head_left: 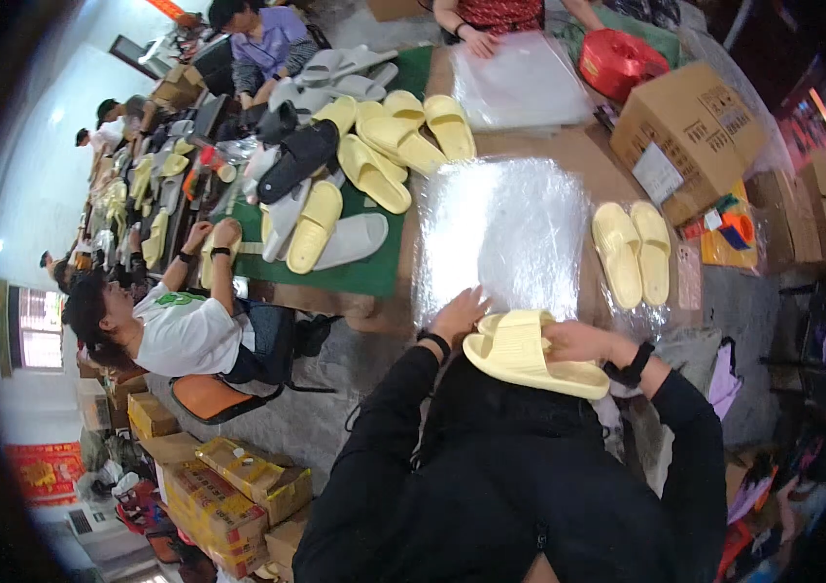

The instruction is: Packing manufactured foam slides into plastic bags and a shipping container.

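Head view: pale yellow moulded slipper (520, 350) held at the near edge of a glossy stack of clear plastic bags (502, 233)

On the near side of the stack, toward its right corner, the slipper is held by the right hand (578, 342), whose fingers are closed over the footbed just behind the broad strap (the thumb's placing cannot be told). Behind that strap, another pale yellow edge is partly hidden. By the left hand (462, 316), the near edge of the stack is touched at its left part, with the fingers reached forward over the film beside the slipper's toe; whether any film is pinched cannot be told.

Just to the right of the stack, a pair of pale yellow moulded slippers (617, 255) is laid side by side, with a flat pink rectangular object (688, 277) placed next to it. Beyond the stack to the right, a brown cardboard box (690, 146) and a bright red round bundle (622, 63) are seen, while a second, whitish stack of clear bags (520, 83) is set directly beyond and is touched by a co-worker's hand (480, 43).

To the left of the stack, yellow, grey and black slippers are heaped on a dark green mat (374, 272). Farther left, another yellow slipper is handled by a co-worker in a white shirt (189, 333).
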### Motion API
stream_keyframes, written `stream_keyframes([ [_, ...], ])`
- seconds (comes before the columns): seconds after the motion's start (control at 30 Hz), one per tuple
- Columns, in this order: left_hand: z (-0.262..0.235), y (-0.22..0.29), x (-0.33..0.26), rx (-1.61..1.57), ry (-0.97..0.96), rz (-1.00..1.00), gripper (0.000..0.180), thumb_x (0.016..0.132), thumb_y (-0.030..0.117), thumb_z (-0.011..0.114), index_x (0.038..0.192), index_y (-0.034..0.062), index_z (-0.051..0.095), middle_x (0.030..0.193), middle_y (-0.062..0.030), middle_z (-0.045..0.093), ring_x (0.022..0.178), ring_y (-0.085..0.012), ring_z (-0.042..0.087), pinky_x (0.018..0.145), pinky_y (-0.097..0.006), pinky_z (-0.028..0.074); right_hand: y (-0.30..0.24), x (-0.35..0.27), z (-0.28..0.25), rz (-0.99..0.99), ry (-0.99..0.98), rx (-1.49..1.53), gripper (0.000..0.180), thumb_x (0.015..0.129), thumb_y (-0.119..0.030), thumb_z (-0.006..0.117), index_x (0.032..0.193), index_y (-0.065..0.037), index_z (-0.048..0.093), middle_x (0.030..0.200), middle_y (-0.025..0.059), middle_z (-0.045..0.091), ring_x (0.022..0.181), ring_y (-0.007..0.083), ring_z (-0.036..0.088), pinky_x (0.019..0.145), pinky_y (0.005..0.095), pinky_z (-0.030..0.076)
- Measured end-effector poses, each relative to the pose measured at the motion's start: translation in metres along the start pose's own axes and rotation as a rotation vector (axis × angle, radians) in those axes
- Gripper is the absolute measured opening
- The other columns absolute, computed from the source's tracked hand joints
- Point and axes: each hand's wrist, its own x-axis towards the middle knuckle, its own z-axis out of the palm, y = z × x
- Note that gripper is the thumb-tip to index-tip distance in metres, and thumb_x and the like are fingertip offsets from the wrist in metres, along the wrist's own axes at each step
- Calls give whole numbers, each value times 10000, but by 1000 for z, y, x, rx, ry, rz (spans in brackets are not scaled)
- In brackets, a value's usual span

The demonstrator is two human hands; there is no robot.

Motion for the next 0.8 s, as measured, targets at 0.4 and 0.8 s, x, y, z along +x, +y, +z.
stream_keyframes([
  [0.4, -51, -9, 9, -147, -95, -210, 181, 815, 184, 456, 915, 67, 552, 883, -112, 620, 789, -283, 614, 659, -406, 492, 23, 2, -2, -7, 70, 271, 360, 762, -205, 622, 1086, -57, 573, 967, 95, 628, 884, 152, 553, 802, 285, 436],
  [0.8, -91, -22, 32, -141, 379, -179, 184, 824, 252, 524, 788, 71, 525, 775, -79, 523, 636, -243, 580, 517, -354, 479, -24, 13, -13, -8, 135, -11, 324, 755, -202, 642, 1035, -46, 596, 918, 123, 625, 842, 154, 582, 759, 274, 463],
])
